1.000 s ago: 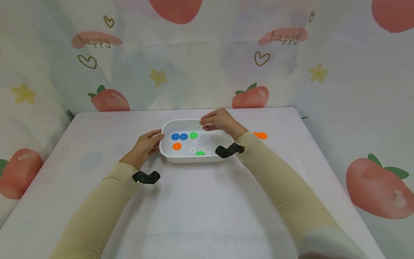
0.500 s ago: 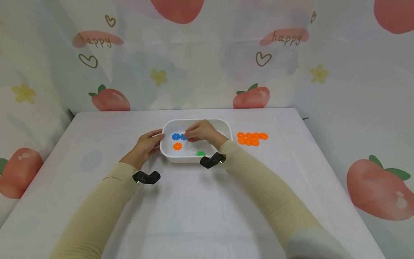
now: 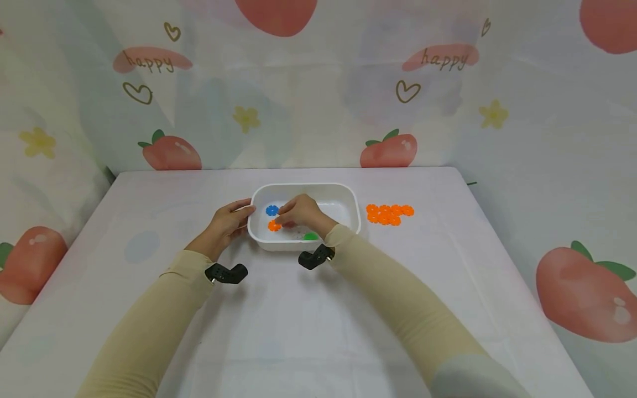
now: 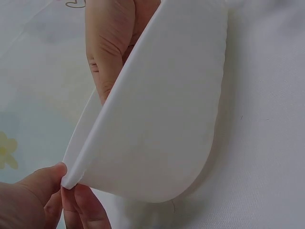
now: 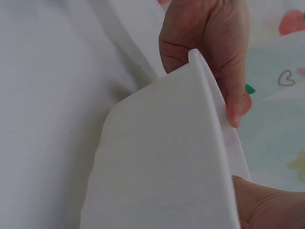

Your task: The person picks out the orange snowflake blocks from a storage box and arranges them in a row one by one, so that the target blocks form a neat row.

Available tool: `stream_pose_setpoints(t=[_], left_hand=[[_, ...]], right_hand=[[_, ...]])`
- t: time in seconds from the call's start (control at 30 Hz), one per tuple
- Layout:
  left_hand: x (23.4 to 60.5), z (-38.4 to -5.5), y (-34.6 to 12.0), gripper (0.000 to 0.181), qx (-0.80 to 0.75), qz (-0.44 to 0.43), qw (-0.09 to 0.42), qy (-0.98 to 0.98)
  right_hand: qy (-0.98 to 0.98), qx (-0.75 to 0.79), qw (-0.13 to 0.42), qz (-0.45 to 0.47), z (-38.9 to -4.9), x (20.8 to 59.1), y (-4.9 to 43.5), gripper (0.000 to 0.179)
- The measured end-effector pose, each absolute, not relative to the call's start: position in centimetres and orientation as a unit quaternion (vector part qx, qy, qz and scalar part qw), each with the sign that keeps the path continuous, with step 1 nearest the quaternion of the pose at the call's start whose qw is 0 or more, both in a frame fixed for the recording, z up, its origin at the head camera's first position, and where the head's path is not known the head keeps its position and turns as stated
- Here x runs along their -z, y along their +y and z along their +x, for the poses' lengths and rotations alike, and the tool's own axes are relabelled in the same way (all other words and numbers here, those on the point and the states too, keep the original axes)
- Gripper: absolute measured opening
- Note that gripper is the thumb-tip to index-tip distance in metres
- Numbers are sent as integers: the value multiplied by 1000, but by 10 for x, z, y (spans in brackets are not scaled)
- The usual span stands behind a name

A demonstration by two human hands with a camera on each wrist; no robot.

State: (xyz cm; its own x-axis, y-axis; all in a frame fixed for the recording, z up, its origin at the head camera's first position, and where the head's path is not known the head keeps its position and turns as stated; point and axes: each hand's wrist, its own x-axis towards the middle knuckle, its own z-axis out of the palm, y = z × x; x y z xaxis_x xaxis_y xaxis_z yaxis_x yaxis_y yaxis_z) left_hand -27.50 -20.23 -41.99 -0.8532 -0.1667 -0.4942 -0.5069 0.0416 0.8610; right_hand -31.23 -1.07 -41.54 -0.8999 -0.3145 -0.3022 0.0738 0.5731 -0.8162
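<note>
My left hand (image 3: 227,228) grips the left end of a white plastic tray (image 3: 303,245), thumb on the rim and fingers beneath, as the left wrist view shows. Inside the tray my right hand (image 3: 302,214) reaches down at the left, its fingertips at the edge of an orange snowflake disc (image 3: 273,226). Whether they pinch it cannot be made out, and the tray wall hides them in both wrist views. A blue disc (image 3: 271,210) lies just behind the orange one. Nearer the front wall lies a green disc (image 3: 311,236). The right hand covers other discs.
Several orange discs (image 3: 384,215) lie grouped on the white tabletop (image 3: 298,326), right of the tray. Behind the table hangs a printed cloth backdrop (image 3: 308,110), and more of it stands at both sides.
My right hand has moved left and down into the tray, from above its back right part to the orange disc. The left hand stays on the rim.
</note>
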Motion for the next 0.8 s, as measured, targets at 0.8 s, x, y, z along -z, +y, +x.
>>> stream_pose_setpoints(t=[0.8], left_hand=[[421, -276, -203, 49, -644, -238, 131, 715]], right_hand=[[906, 397, 108, -95, -308, 437, -28, 27]])
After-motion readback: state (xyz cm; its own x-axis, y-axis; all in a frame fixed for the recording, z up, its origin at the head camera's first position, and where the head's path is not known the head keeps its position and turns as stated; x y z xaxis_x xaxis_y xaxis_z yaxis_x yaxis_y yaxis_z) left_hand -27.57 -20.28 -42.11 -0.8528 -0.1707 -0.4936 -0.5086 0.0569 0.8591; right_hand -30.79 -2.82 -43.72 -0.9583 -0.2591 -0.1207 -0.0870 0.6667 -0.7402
